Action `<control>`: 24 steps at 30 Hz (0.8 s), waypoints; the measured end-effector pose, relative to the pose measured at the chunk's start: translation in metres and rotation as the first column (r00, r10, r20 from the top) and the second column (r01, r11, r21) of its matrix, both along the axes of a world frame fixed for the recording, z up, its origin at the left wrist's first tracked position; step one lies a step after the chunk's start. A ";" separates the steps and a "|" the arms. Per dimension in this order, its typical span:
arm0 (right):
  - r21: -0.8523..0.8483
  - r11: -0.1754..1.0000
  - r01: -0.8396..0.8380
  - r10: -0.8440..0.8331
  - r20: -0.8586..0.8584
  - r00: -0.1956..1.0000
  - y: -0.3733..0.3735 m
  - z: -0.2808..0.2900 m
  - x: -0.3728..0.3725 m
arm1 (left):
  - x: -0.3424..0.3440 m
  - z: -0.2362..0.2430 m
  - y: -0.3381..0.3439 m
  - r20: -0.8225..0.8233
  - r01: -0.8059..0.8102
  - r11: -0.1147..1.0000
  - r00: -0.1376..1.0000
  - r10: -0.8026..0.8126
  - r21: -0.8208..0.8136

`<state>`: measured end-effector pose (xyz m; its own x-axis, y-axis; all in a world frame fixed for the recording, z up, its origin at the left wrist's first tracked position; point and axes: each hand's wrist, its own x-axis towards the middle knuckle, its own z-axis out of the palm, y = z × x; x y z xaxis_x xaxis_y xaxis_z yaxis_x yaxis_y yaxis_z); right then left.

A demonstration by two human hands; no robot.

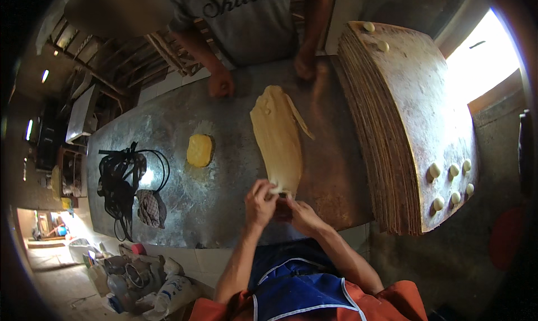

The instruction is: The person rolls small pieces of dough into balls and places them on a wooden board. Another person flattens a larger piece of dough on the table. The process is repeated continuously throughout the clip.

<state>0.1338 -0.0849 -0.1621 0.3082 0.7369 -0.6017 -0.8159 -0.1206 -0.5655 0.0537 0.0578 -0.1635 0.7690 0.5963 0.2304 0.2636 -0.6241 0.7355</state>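
A long, thin sheet of pale dough [278, 142] lies stretched over the metal table, with a narrow strip splitting off along its right side at the far end. At its near end, the fingers of my left hand [260, 202] are closed on the dough's edge, where a small whitish lump shows. Close beside it, my right hand [304, 215] pinches the same end from the right. What lies under and between my fingertips is partly hidden. To the left of the sheet sits a yellow block of fat [199, 150], apart from both hands.
Black cables [120, 178] and a patterned cloth [151, 209] lie on the metal table [224, 220] at left. A tall stack of boards [412, 97] stands at right, with several dough balls [435, 170] on top. Opposite, a person's fists [221, 84] rest at the far edge.
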 end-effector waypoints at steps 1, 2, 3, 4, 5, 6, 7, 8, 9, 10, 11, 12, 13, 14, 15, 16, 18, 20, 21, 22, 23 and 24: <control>-0.017 1.000 0.012 -0.013 -0.065 0.998 0.019 -0.001 0.002 | -0.012 0.009 -0.015 0.024 -0.038 0.996 0.999 0.036 0.076; -0.034 0.999 0.017 -0.021 -0.135 0.991 0.033 -0.002 -0.002 | -0.022 0.020 -0.027 -0.003 -0.065 0.994 0.998 0.066 0.085; -0.084 0.996 0.030 -0.036 -0.069 0.997 0.041 -0.001 -0.008 | -0.032 0.032 -0.035 -0.027 -0.089 0.992 0.995 0.092 0.094; -0.125 0.991 0.044 -0.044 0.004 0.999 0.049 0.001 -0.011 | -0.046 0.047 -0.038 -0.019 -0.036 0.966 0.999 0.032 -0.257; -0.165 0.984 0.066 -0.054 0.077 0.996 0.054 0.002 -0.014 | -0.055 0.058 -0.032 -0.072 -0.109 0.857 0.994 0.085 -0.503; -0.117 0.991 -0.067 0.094 0.252 0.963 0.046 -0.008 -0.009 | -0.064 0.067 -0.024 -0.133 -0.174 0.680 0.985 0.113 -0.712; -0.192 0.979 -0.062 0.149 0.476 0.867 0.037 -0.017 -0.012 | -0.071 0.071 -0.018 -0.198 -0.230 0.450 0.973 0.118 -0.863; -0.268 0.962 -0.042 0.217 0.666 0.714 0.031 -0.016 -0.017 | -0.068 0.048 -0.008 -0.217 -0.233 0.424 0.972 0.086 -0.875; -0.336 0.942 -0.002 0.289 0.805 0.518 0.024 -0.016 -0.021 | -0.056 0.024 0.000 -0.227 -0.229 0.145 0.973 0.027 -0.963; -0.387 0.922 -0.020 0.363 0.842 0.401 0.018 0.002 -0.026 | -0.043 0.000 0.002 -0.196 -0.190 0.171 0.980 -0.018 -0.967; -0.415 0.909 -0.027 0.400 0.853 0.334 0.013 0.015 -0.030 | -0.025 -0.014 -0.002 -0.159 -0.142 0.197 0.985 -0.069 -0.970; -0.451 0.892 -0.019 0.439 0.856 0.272 0.004 0.024 -0.034 | -0.006 -0.004 -0.005 -0.191 -0.191 -0.005 0.981 -0.043 -0.982; -0.488 0.873 -0.007 0.478 0.852 0.211 -0.006 0.029 -0.039 | 0.013 0.018 -0.010 -0.230 -0.231 -0.208 0.973 -0.030 -0.950; -0.453 0.890 0.059 0.445 0.889 0.108 -0.012 0.031 -0.044 | 0.024 0.031 -0.013 -0.274 -0.260 -0.394 0.961 -0.022 -0.881; -0.419 0.908 0.011 0.416 0.905 0.087 -0.017 0.038 -0.047 | 0.019 0.010 -0.012 -0.119 -0.116 -0.544 0.992 -0.029 -0.831; -0.384 0.922 -0.042 0.387 0.920 0.071 -0.022 0.050 -0.051 | 0.006 -0.028 -0.006 0.032 0.018 -0.678 0.999 -0.009 -0.735; -0.447 0.852 -0.273 0.476 0.879 0.044 -0.043 0.078 -0.046 | 0.016 -0.015 -0.020 0.003 -0.017 -0.687 1.000 -0.028 -0.727; -0.013 0.774 -0.633 0.299 0.889 0.347 -0.046 0.125 -0.041 | -0.006 -0.019 -0.011 -0.071 -0.084 -0.504 0.996 -0.044 -0.860; 0.141 0.722 -0.678 0.277 0.838 0.470 -0.039 0.138 -0.038 | -0.014 -0.020 -0.010 -0.097 -0.111 -0.417 0.994 -0.054 -0.902; 0.193 0.847 -0.496 0.048 0.901 0.432 -0.025 0.138 -0.034 | -0.022 -0.018 -0.013 0.161 0.156 -0.142 0.986 -0.028 -0.977; 0.244 0.882 -0.403 -0.018 0.872 0.489 -0.005 0.130 -0.027 | -0.033 -0.016 -0.018 0.405 0.411 0.145 0.912 -0.072 -0.900; 0.296 0.908 -0.297 -0.096 0.836 0.540 0.015 0.121 -0.020 | -0.044 -0.020 -0.021 0.371 0.422 0.390 0.906 -0.202 -0.819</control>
